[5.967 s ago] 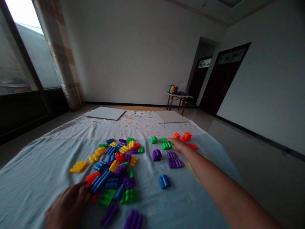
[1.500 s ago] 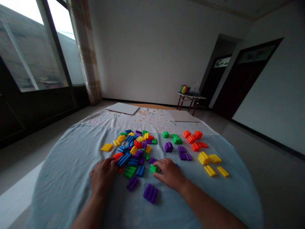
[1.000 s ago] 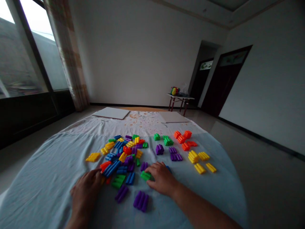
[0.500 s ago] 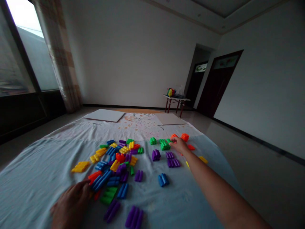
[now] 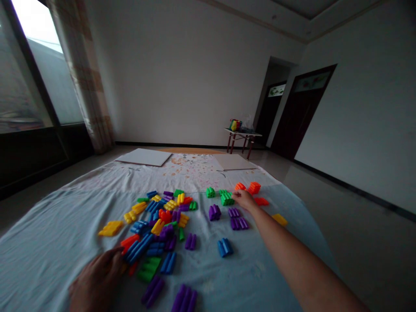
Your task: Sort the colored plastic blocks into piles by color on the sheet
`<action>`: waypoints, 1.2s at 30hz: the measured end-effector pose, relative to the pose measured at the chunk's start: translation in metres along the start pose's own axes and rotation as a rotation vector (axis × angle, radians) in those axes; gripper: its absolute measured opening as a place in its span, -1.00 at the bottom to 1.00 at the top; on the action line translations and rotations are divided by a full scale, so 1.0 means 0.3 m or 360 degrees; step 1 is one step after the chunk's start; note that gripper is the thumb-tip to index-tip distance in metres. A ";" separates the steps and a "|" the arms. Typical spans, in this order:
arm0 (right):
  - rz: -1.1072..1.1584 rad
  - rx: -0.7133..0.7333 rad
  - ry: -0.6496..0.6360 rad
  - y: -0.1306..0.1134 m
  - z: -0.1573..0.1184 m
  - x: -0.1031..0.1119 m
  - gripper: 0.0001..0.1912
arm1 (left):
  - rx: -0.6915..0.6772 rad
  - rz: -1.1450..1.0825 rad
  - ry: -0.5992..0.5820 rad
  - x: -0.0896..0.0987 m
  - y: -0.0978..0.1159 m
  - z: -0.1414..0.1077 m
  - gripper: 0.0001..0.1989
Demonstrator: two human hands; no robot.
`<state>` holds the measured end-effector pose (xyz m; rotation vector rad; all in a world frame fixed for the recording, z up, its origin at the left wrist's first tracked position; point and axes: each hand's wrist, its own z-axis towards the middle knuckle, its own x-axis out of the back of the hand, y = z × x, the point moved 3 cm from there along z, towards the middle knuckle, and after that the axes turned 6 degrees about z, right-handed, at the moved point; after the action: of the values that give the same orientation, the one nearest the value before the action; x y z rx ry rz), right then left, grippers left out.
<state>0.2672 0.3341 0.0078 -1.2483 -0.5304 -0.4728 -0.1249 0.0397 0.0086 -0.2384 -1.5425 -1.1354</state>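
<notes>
Interlocking plastic bristle blocks in many colours lie in a loose heap (image 5: pixel 159 225) on a pale blue sheet (image 5: pixel 58 242). My right hand (image 5: pixel 243 200) reaches far forward, its fingertips just right of a green block stack (image 5: pixel 226 198) and close to an orange block (image 5: pixel 239 186). Nothing shows in that hand. Low at the front, my left hand (image 5: pixel 96 281) rests on the sheet with its fingers apart, beside a red block (image 5: pixel 128 242) and a blue block stack (image 5: pixel 136 248). A yellow block (image 5: pixel 279 219) lies right of my right forearm.
Sorted purple (image 5: pixel 239 223) and blue (image 5: pixel 224 247) stacks stand between the heap and my right arm. Two white boards (image 5: pixel 143 157) lie on a paint-stained cloth beyond the blocks. A small red-legged table (image 5: pixel 242 132) stands by the far doors.
My right hand has moved from the front of the sheet to the far side. The green block under it earlier is no longer there, and the green stack looks larger. My left hand has shifted slightly nearer.
</notes>
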 end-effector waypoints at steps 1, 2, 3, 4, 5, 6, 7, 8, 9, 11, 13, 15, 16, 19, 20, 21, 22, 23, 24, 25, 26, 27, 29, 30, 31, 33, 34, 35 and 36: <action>-0.0004 0.0014 0.0007 -0.005 -0.004 0.002 -0.84 | 0.0001 -0.0001 -0.0013 0.001 0.003 -0.001 -0.48; -0.0010 0.0025 0.0018 -0.011 -0.008 0.006 -0.84 | -0.0003 -0.0007 -0.0026 0.003 0.005 -0.001 -0.47; -0.0017 0.0034 0.0033 -0.019 -0.012 0.011 -0.85 | -0.0007 -0.0016 -0.0032 0.004 0.007 -0.002 -0.48; -0.0026 0.0041 0.0054 -0.029 -0.017 0.018 -0.85 | -0.0018 -0.0030 -0.0033 0.005 0.009 -0.003 -0.49; -0.0036 0.0048 0.0081 -0.042 -0.022 0.027 -0.85 | -0.0026 -0.0038 -0.0027 0.007 0.012 -0.003 -0.50; -0.0044 0.0057 0.0113 -0.057 -0.029 0.038 -0.86 | -0.0033 -0.0040 -0.0016 0.010 0.015 -0.005 -0.51; -0.0050 0.0073 0.0150 -0.077 -0.038 0.049 -0.85 | -0.0040 -0.0041 0.0002 0.013 0.018 -0.007 -0.53; -0.0051 0.0097 0.0187 -0.099 -0.049 0.060 -0.84 | -0.0043 -0.0043 0.0013 0.016 0.023 -0.010 -0.54; -0.0046 0.0131 0.0219 -0.125 -0.065 0.070 -0.82 | -0.0039 -0.0046 0.0019 0.018 0.028 -0.014 -0.54; -0.0019 0.0208 0.0251 -0.186 -0.111 0.076 -0.77 | -0.0014 -0.0045 0.0026 0.023 0.037 -0.022 -0.55; 0.0036 0.0346 0.0239 -0.259 -0.182 0.061 -0.75 | -0.0011 -0.0033 0.0036 0.024 0.044 -0.029 -0.55; 0.0122 0.0570 0.0158 -0.343 -0.276 0.023 -0.76 | -0.0040 -0.0010 0.0075 0.024 0.047 -0.035 -0.57; 0.0174 0.0703 0.0079 -0.387 -0.330 -0.003 -0.78 | -0.0057 -0.0005 0.0098 0.023 0.048 -0.037 -0.58; 0.0294 0.0928 -0.0294 -0.498 -0.489 -0.102 -0.84 | -0.0074 -0.0016 0.0146 0.021 0.045 -0.041 -0.60; 0.0309 0.0969 -0.0409 -0.526 -0.534 -0.136 -0.86 | -0.0076 -0.0020 0.0154 0.021 0.045 -0.042 -0.61; 0.0304 0.0998 -0.0503 -0.549 -0.573 -0.168 -0.87 | -0.0075 -0.0020 0.0159 0.021 0.045 -0.042 -0.61; 0.0284 0.1016 -0.0578 -0.567 -0.605 -0.198 -0.87 | -0.0074 -0.0017 0.0164 0.021 0.046 -0.043 -0.61; 0.0251 0.1025 -0.0632 -0.581 -0.630 -0.226 -0.87 | -0.0070 -0.0012 0.0167 0.021 0.047 -0.044 -0.60; 0.0215 0.1034 -0.0676 -0.593 -0.649 -0.251 -0.86 | -0.0065 -0.0009 0.0172 0.021 0.047 -0.044 -0.61; 0.0186 0.1049 -0.0713 -0.603 -0.663 -0.274 -0.86 | -0.0061 -0.0012 0.0175 0.021 0.048 -0.045 -0.61; 0.0167 0.1073 -0.0743 -0.614 -0.673 -0.295 -0.86 | -0.0059 -0.0019 0.0178 0.021 0.047 -0.046 -0.61; 0.0155 0.1100 -0.0760 -0.626 -0.679 -0.314 -0.85 | -0.0060 -0.0028 0.0179 0.019 0.046 -0.046 -0.61; 0.0121 0.1144 -0.0757 -0.653 -0.682 -0.351 -0.81 | -0.0058 -0.0046 0.0180 0.015 0.041 -0.046 -0.62; 0.0090 0.1149 -0.0748 -0.666 -0.680 -0.369 -0.78 | -0.0055 -0.0053 0.0181 0.013 0.037 -0.045 -0.62; 0.0048 0.1145 -0.0743 -0.679 -0.677 -0.387 -0.75 | -0.0052 -0.0058 0.0184 0.010 0.033 -0.043 -0.62; -0.0052 0.1140 -0.0775 -0.699 -0.673 -0.422 -0.70 | -0.0050 -0.0066 0.0188 0.005 0.026 -0.040 -0.62; -0.0102 0.1150 -0.0807 -0.705 -0.672 -0.437 -0.67 | -0.0050 -0.0070 0.0190 0.002 0.022 -0.038 -0.63; -0.0149 0.1167 -0.0839 -0.709 -0.673 -0.448 -0.66 | -0.0049 -0.0073 0.0193 0.000 0.019 -0.037 -0.63; -0.0194 0.1189 -0.0866 -0.710 -0.675 -0.455 -0.65 | -0.0047 -0.0077 0.0197 -0.002 0.017 -0.035 -0.64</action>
<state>0.0550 0.0912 0.0388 -0.6050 -1.1276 -0.0005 -0.1143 0.0346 0.0097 -0.1487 -1.4298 -1.1895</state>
